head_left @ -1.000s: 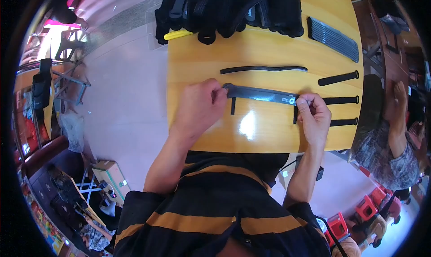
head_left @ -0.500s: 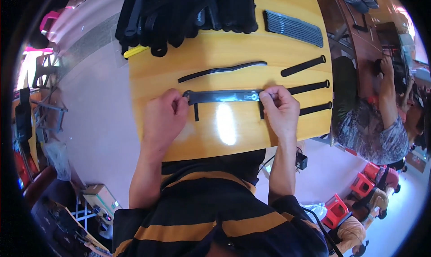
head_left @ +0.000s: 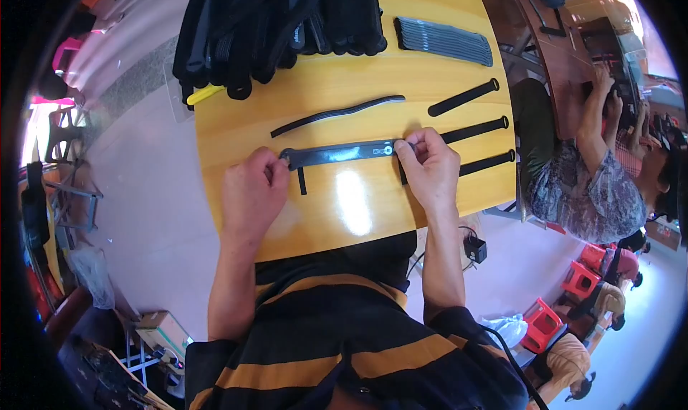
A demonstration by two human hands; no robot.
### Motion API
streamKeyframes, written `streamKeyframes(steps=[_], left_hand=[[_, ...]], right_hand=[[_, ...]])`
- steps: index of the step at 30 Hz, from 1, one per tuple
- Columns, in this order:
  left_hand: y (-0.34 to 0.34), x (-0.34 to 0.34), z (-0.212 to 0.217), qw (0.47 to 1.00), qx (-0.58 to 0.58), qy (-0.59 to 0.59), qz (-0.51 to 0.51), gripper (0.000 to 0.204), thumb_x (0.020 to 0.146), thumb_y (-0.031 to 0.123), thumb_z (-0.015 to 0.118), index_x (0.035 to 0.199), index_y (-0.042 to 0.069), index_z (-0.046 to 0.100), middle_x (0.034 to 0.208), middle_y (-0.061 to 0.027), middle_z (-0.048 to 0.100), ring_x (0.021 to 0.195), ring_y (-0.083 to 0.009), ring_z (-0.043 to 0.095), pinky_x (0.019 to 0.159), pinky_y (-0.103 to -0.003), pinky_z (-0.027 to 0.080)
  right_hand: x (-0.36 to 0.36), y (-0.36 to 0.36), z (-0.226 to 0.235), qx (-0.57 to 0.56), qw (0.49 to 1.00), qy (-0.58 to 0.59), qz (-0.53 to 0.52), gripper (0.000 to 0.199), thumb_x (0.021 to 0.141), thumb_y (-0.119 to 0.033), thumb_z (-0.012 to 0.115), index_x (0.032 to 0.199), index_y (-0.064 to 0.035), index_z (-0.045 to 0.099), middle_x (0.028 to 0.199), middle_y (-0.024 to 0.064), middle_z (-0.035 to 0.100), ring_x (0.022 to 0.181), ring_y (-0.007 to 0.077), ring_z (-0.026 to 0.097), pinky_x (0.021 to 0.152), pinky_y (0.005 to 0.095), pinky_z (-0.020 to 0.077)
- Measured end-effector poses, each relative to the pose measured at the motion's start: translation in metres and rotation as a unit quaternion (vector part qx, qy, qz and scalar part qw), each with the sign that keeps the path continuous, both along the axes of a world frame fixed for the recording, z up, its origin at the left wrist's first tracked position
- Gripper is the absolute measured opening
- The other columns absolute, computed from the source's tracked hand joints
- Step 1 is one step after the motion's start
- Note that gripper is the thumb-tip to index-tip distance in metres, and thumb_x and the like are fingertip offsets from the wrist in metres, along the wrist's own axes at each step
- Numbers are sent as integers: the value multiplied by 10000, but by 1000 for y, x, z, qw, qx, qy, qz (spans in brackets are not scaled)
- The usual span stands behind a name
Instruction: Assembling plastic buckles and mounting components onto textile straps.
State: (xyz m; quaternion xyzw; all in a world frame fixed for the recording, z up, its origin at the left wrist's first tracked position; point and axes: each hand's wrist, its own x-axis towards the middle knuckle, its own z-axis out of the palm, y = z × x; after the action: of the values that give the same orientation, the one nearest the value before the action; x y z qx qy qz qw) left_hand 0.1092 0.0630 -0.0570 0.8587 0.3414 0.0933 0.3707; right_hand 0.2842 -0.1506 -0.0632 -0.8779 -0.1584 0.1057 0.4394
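A long flat black strip (head_left: 337,154) lies across the yellow wooden table (head_left: 358,216). My left hand (head_left: 251,195) pinches its left end and my right hand (head_left: 428,165) pinches its right end, holding it stretched flat on the tabletop. A short thin black piece (head_left: 302,180) lies just below the strip's left end. A curved black strip (head_left: 337,114) lies on the table beyond it.
Three black rods (head_left: 473,132) lie to the right of my right hand. A ribbed grey stack (head_left: 444,41) sits at the far right, and a heap of black parts (head_left: 279,23) at the far edge. Another person (head_left: 588,173) sits at a neighbouring table on the right.
The view has shifted, so the table sits more to the right in the picture. Both hands keep their grip on the ends of the flat black strip.
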Motion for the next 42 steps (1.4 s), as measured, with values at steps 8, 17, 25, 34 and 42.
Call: streamKeyframes(steps=[8, 17, 25, 34, 42], left_hand=[[-2, -1, -3, 1000, 25, -6, -5, 181, 895, 141, 748, 794, 27, 650, 646, -152, 653, 565, -330, 657, 546, -426, 502], [-22, -44, 2, 984, 88, -150, -40, 109, 954, 65, 657, 1057, 42, 633, 938, -156, 704, 814, -347, 692, 697, -429, 546], [-57, -51, -6, 949, 231, -116, -182, 476, 943, 111, 631, 1405, 7, 578, 1438, -169, 571, 1392, -345, 503, 1164, -473, 399], [-47, -47, -23, 950, 221, -32, -219, 754, 955, 371, 674, 1553, -13, 422, 1651, -204, 359, 1562, -364, 286, 1255, -538, 245], [-49, -46, -25, 952, 216, -12, -216, 801, 983, 462, 634, 1581, -7, 381, 1676, -191, 329, 1571, -344, 274, 1268, -511, 228]], right_hand=[[-9, 4, 9, -94, 991, -93, -16, 304, 847, -172, 832, 1014, -34, 619, 914, 138, 632, 793, 295, 649, 706, 406, 538], [-46, -1, 8, -40, 937, -313, 147, 367, 901, -149, 743, 1219, -43, 592, 1285, 194, 582, 1226, 395, 576, 1039, 499, 462], [-95, 30, -1, -123, 904, -289, 289, 544, 963, -176, 658, 1467, -37, 509, 1581, 173, 442, 1490, 379, 393, 1197, 629, 299], [-94, 25, -10, -183, 897, -260, 307, 622, 1017, -285, 591, 1566, -46, 421, 1670, 158, 346, 1562, 335, 298, 1241, 616, 230], [-69, -5, -17, -224, 910, -260, 231, 748, 1028, -478, 568, 1609, -55, 360, 1683, 191, 319, 1560, 389, 291, 1229, 581, 274]])
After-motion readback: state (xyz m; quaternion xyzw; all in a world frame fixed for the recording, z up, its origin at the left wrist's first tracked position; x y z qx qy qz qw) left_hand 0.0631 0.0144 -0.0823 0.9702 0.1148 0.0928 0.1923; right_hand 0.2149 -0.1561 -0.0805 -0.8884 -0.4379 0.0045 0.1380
